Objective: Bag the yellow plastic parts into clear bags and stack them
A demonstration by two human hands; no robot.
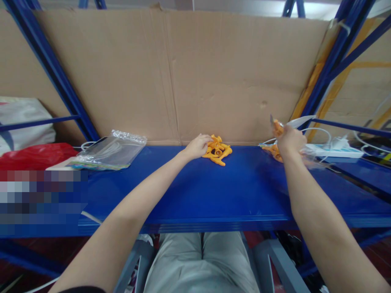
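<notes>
A tan cardboard sheet (232, 77) closes the background above a flat, blue-painted shelf (220, 191). At centre, the left hand (197, 147), its forearm rising from the lower left, lies palm down with its fingers at the left edge of a small heap of curved, hollow-ended orange pieces (226, 152); whether they are clamped on a piece cannot be told. Right of centre, the right hand (291, 140), its forearm rising from the lower right, is curled around a blurred orange bundle (277, 128), raised above further orange pieces (270, 151) on the shelf. Along the shelf, from the left: a crumpled red bag (39, 156), a flat, clear plastic bag (124, 150), and, at far right, a long white power strip (339, 151). Slanting blue metal posts (51, 69) stand at both sides; light grey trousers (198, 268) occupy bottom centre.
</notes>
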